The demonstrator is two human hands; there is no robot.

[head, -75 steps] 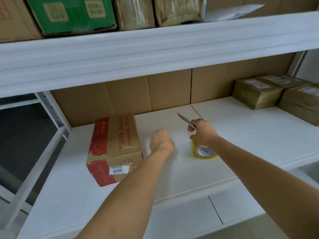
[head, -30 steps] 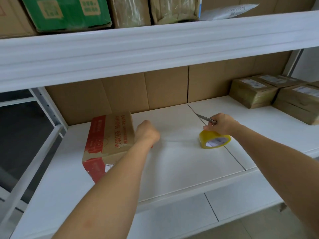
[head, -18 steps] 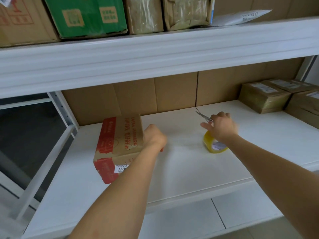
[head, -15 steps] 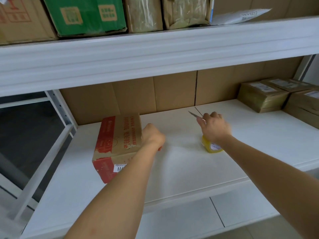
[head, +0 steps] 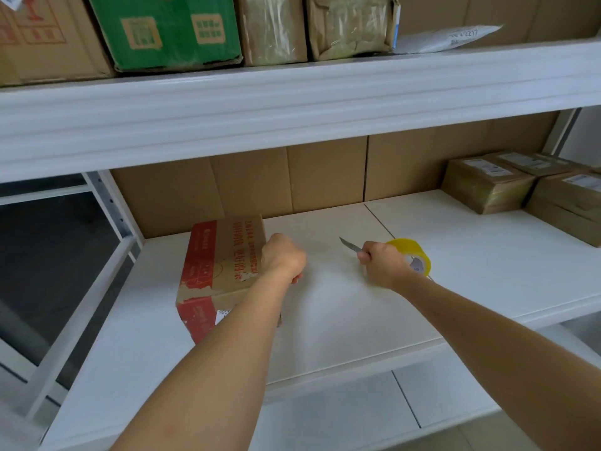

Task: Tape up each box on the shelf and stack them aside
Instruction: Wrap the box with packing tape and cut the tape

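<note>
A brown cardboard box with red print (head: 221,271) lies at the left of the white shelf board (head: 471,255). My left hand (head: 282,258) is curled into a fist against the box's upper right edge; its fingertips are hidden. To the right, my right hand (head: 383,265) grips a utility knife (head: 349,246) with the blade pointing left, towards the box. The yellow tape roll (head: 414,252) sits tilted right behind that hand, touching it. No tape strand shows between the hands.
Three taped brown parcels (head: 487,183) are stacked at the far right of the shelf. The upper shelf (head: 292,102) overhangs close above, loaded with a green box (head: 166,27) and wrapped parcels. Cardboard sheets (head: 325,177) line the back. An open metal frame (head: 107,271) stands left.
My left hand moved from the middle of the shelf to the box's right edge. My right hand swung right with knife and roll, then came back left, and the blade now points at the box.
</note>
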